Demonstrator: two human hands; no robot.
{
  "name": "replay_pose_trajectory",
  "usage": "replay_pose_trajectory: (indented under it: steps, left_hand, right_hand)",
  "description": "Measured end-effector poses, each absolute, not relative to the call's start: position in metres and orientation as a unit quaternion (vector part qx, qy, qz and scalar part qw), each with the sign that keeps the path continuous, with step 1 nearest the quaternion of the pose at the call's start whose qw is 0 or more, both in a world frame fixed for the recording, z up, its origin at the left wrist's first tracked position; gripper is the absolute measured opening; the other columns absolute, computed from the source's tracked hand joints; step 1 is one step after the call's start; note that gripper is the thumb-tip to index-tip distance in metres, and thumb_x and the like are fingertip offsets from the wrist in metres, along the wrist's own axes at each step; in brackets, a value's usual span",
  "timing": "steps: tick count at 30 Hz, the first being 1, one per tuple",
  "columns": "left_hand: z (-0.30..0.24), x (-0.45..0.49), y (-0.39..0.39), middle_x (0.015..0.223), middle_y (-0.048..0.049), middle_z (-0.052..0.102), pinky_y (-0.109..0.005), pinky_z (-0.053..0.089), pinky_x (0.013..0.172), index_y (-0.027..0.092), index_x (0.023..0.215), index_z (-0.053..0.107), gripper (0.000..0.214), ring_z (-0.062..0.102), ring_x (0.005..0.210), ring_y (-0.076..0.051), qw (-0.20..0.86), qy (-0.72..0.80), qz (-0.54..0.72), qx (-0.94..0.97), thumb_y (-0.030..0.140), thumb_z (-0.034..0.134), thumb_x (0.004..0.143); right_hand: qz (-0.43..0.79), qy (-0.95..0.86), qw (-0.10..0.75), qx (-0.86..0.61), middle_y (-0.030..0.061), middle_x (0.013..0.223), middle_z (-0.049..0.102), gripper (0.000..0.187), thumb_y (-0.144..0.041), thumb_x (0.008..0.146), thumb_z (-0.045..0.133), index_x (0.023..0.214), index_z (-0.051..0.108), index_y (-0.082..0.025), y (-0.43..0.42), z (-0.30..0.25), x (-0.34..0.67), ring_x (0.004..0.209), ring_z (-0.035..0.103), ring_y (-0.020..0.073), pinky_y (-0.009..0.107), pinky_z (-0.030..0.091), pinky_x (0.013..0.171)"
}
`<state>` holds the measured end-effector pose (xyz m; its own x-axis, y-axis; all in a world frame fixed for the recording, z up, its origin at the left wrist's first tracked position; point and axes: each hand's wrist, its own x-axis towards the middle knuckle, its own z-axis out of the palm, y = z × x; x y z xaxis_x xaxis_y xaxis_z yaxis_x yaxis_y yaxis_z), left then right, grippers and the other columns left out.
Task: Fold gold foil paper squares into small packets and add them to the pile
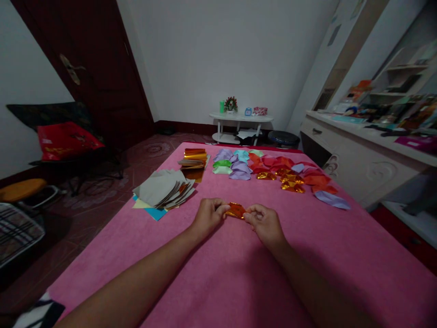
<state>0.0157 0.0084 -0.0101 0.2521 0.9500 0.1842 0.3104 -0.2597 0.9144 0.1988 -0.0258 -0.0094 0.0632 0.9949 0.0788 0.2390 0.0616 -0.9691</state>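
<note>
1. pink cloth (220, 273) is forming the work surface, its soft nap running toward a plain white wall (211, 54) and a small white side table (239, 117).
2. head view, workpiece: a gold foil piece (236, 210) is sitting centrally, between both hands; whether its underside is touching the cloth, this view is not showing.
3. left grip: the left hand (209, 215) is pinching the piece's left end between thumb and fingers.
4. right grip: the right hand (268, 224) is closing thumb and fingers on the opposite end. these opposed pinches are probably steadying the thin foil while leaving its middle uncovered.
5. placement: a fanned stack of grey-backed sheets (159, 187) is lying at the left over a blue sheet (156, 213), with a foil stack (195, 157) behind; flat stock is apparently being kept apart from shaped pieces.
6. materials: lilac pieces (240, 171) and red pieces (280, 162) are looking matte; shaped gold pieces (292, 182), clustering nearby, are shining, creased and bulging.
</note>
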Motion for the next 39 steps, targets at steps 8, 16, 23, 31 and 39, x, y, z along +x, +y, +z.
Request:
replay_pose_trajectory:
  steps: [8,16,23,31,39]
  left_hand:
    - [-0.009,0.017,-0.004,0.062,-0.0003,0.062,-0.02,0.035,0.056,0.013,0.069,0.067,0.028,0.053,0.058,-0.011,0.332,0.453,0.383,0.733,0.029,0.051,0.085]
    - [-0.009,0.025,-0.014,0.055,0.0013,0.053,-0.02,0.031,0.052,0.012,0.062,0.062,0.038,0.045,0.052,-0.009,0.355,0.43,0.363,0.747,0.036,0.048,0.088]
    - [-0.006,0.017,-0.002,0.055,0.0011,0.051,-0.02,0.033,0.051,0.011,0.062,0.063,0.032,0.044,0.053,-0.009,0.423,0.463,0.423,0.655,0.032,0.052,0.084]
    - [-0.004,0.013,-0.005,0.08,-0.0036,0.065,-0.021,0.044,0.06,0.011,0.097,0.065,0.034,0.056,0.064,-0.01,0.524,0.39,0.481,0.584,0.039,0.065,0.078]
    - [0.003,0.025,-0.014,0.094,-0.0096,0.069,-0.03,0.05,0.079,0.012,0.096,0.071,0.028,0.063,0.086,-0.019,0.525,0.353,0.441,0.636,0.032,0.069,0.076]
  right_hand:
    - [0.383,-0.612,0.448,-0.527,-0.0035,0.056,0.049,0.023,-0.038,0.078,0.058,0.069,0.057,-0.017,-0.027,-0.015,0.196,0.051,0.044,0.0107,0.022,0.032,0.049]
    - [0.36,-0.627,0.44,-0.533,-0.0004,0.057,0.054,0.03,-0.038,0.082,0.053,0.068,0.065,-0.015,-0.037,-0.009,0.192,0.053,0.048,0.0122,0.022,0.036,0.05]
    - [0.445,-0.532,0.475,-0.542,0.0014,0.06,0.06,0.026,-0.04,0.073,0.062,0.081,0.065,-0.015,-0.039,0.003,0.194,0.049,0.05,0.0124,0.023,0.038,0.046]
    - [0.539,-0.459,0.497,-0.502,-0.0099,0.044,0.045,0.041,-0.045,0.073,0.066,0.1,0.052,-0.017,-0.034,-0.005,0.208,0.033,0.025,0.004,0.016,0.017,0.034]
    - [0.568,-0.464,0.465,-0.496,-0.0097,0.041,0.042,0.038,-0.047,0.073,0.065,0.092,0.055,-0.016,-0.031,-0.009,0.209,0.031,0.023,0.0041,0.018,0.015,0.034]
